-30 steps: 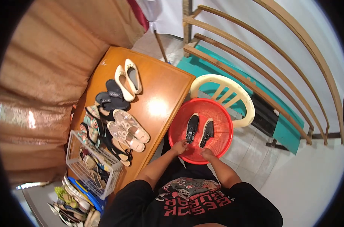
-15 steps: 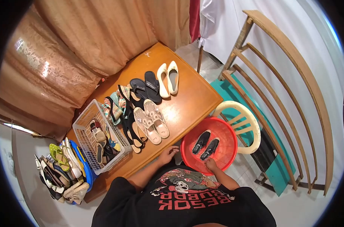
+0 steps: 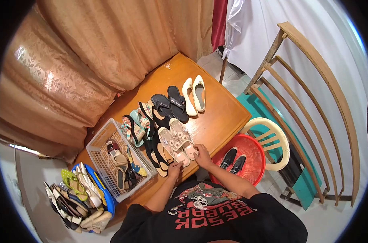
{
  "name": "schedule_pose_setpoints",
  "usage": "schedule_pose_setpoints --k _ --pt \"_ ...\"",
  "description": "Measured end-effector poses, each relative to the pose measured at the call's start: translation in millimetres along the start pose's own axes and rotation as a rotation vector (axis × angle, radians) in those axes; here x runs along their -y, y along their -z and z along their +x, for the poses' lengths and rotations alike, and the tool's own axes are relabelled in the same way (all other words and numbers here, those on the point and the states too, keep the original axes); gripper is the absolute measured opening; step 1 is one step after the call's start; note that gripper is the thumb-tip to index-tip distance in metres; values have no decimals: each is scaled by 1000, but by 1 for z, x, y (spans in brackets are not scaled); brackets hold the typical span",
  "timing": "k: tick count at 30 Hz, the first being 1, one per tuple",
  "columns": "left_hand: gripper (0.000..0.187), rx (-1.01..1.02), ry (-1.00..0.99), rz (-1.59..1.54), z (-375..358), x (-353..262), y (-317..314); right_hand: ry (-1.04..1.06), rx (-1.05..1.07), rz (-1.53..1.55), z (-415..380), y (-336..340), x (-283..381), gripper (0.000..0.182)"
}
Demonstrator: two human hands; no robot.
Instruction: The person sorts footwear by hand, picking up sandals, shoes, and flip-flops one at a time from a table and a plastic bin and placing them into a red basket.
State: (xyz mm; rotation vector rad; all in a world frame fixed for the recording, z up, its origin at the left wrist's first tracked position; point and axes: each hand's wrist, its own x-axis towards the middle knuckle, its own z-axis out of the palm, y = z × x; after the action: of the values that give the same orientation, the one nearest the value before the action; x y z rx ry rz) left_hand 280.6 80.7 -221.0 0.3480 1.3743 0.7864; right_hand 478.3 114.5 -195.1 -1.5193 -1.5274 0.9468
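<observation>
A pair of beige slide sandals with ornamented straps, a left sandal [image 3: 174, 148] and a right sandal [image 3: 183, 137], lies on the wooden table [image 3: 222, 109]. My left hand [image 3: 176, 169] has its fingers closed at the heel of the left one. At the heel of the other, my right hand [image 3: 202, 155] pinches the edge. Black strappy sandals [image 3: 155, 153] lie just to the left. Behind are dark flip-flops [image 3: 177, 104] and cream pumps [image 3: 198, 95]. Black shoes [image 3: 233, 161] sit in the red basin [image 3: 255, 172] beside my right forearm.
A white plastic crate [image 3: 105, 160] with footwear stands on the table's left part. Beyond it, a blue tub [image 3: 110, 198] is heaped with shoes. A cream plastic chair [image 3: 283, 146] and a wooden slatted frame [image 3: 313, 77] are at the right. Curtains hang behind the table.
My right hand has left the black shoes in the basin and moved up to the beige sandals on the table. My left hand has come from the table edge to the sandals too. The view has shifted.
</observation>
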Motion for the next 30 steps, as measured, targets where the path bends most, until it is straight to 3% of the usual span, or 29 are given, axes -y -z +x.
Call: schedule_pose_setpoints --k 3,5,6,8,10,12,14,16,17,20,22,26,28,30 --pt "18 -50 29 79 2 -10 -12 11 -168 -192 13 -17 -1 42" --pt "15 -15 36 69 6 -4 -11 -207 -127 -175 14 -32 -26 54" --pt "15 -10 41 75 9 -4 -11 -214 -133 -176 17 -30 -29 54" --pt "15 0 33 60 8 -1 -8 -199 87 -170 20 -18 -35 63" --pt "19 47 56 94 4 -11 -7 -174 63 -164 19 -13 -37 62" --pt "24 96 56 213 -17 -36 -20 -273 124 136 19 -6 -36 52" --pt "32 130 38 342 -20 -38 -24 -322 73 287 14 -8 -52 49" --pt "35 123 -347 604 -17 -33 -28 -366 5 435 3 -4 -55 46" --pt "42 220 -254 540 -14 -33 -30 -417 2 498 -2 1 -50 45" --pt "44 382 -259 439 -20 -30 -44 -456 -88 520 -24 13 -51 44" --pt "45 453 -247 490 -20 -26 -53 -543 -200 740 -45 26 -47 46" --pt "45 618 -275 564 -13 -17 -71 -566 -410 905 -91 60 -24 43" --pt "46 721 -473 646 -17 -20 -85 -582 -495 1035 -118 75 -19 41" --pt "50 760 -413 690 -15 -21 -99 -525 -624 1101 -142 80 -27 41"
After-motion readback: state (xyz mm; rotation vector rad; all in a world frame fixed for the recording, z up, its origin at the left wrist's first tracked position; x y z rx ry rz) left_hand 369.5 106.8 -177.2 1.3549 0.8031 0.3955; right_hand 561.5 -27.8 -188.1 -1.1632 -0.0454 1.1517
